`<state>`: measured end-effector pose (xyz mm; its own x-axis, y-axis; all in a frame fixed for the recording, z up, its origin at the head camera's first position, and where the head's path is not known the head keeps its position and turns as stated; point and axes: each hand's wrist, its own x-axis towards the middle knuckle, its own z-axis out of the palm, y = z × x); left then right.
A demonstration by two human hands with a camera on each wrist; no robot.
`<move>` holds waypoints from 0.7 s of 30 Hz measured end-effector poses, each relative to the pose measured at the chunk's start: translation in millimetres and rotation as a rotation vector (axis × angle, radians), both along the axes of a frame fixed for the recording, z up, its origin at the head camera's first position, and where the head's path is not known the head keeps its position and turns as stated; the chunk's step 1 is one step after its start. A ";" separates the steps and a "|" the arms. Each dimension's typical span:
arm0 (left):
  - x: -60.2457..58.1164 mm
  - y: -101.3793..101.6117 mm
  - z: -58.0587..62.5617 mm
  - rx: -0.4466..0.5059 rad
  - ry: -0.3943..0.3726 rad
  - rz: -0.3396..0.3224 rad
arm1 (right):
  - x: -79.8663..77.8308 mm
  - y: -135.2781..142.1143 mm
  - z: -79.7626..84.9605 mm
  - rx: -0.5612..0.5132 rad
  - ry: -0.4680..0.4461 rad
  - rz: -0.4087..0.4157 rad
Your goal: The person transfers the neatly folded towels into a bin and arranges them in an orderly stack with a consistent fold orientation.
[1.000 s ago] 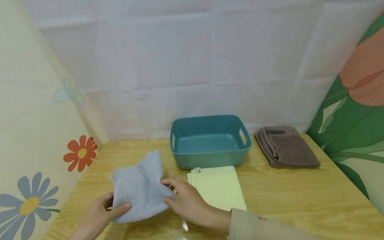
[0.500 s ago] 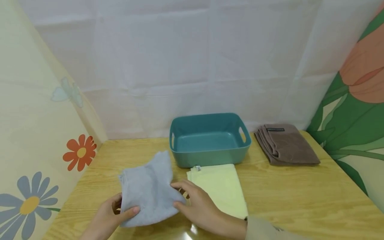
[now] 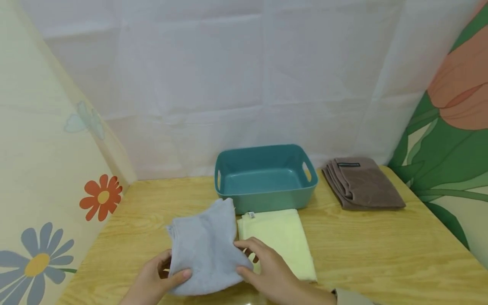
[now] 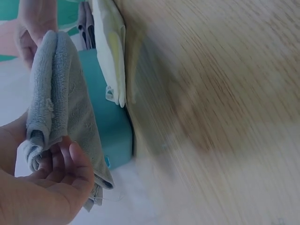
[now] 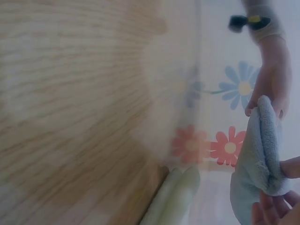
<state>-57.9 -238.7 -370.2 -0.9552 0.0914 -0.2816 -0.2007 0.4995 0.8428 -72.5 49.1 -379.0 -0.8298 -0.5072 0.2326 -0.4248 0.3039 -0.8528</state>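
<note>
A folded grey-blue towel [image 3: 206, 250] hangs above the table between both hands. My left hand [image 3: 158, 275] grips its left edge, thumb on top and fingers underneath; the left wrist view shows those fingers curled below the layered fold [image 4: 54, 93]. On the opposite edge, my right hand [image 3: 267, 269] pinches the towel between thumb and fingers, as the right wrist view also shows at the thick folded edge [image 5: 267, 150]. Just beyond the right hand lies a folded pale yellow towel [image 3: 280, 237] with a small tag, partly covered by that hand.
A teal basket [image 3: 267, 203] with cut-out handles stands behind the yellow towel, near the white backdrop [image 3: 190, 84]. To its right, a folded brown towel [image 3: 367, 186] lies on the wooden table [image 3: 362, 254]. Flower-printed cloths flank both sides.
Both hands have carried the grey-blue towel to the right and slightly nearer the front. It now reaches the yellow towel's left edge in the head view. Both grips stay the same.
</note>
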 end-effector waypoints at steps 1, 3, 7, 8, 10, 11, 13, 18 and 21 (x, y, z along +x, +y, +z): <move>0.4 0.8 -1.3 0.002 0.002 -0.009 | 0.4 1.7 -0.7 -0.003 0.002 0.004; 1.1 2.6 -3.7 0.013 0.016 -0.037 | 1.6 5.4 -2.4 -0.010 0.012 0.008; 1.7 6.2 -6.1 0.035 0.061 -0.111 | 4.2 13.6 -5.9 0.004 0.068 -0.015; 1.5 7.3 -6.2 0.040 0.071 -0.130 | 5.2 15.8 -6.8 0.009 0.097 -0.025; 1.1 10.0 -6.0 0.055 0.081 -0.160 | 6.8 20.3 -9.0 0.022 0.154 -0.042; 0.7 11.5 -5.8 0.060 0.085 -0.173 | 7.7 22.6 -10.0 0.027 0.184 -0.049; -0.2 14.8 -5.7 0.071 0.105 -0.201 | 9.3 26.9 -11.6 0.030 0.227 -0.058; -2.7 23.9 -6.3 0.097 0.173 -0.246 | 11.7 36.2 -13.9 0.029 0.273 -0.079; -4.4 29.9 -6.4 0.111 0.199 -0.249 | 11.9 41.1 -14.8 0.036 0.275 -0.097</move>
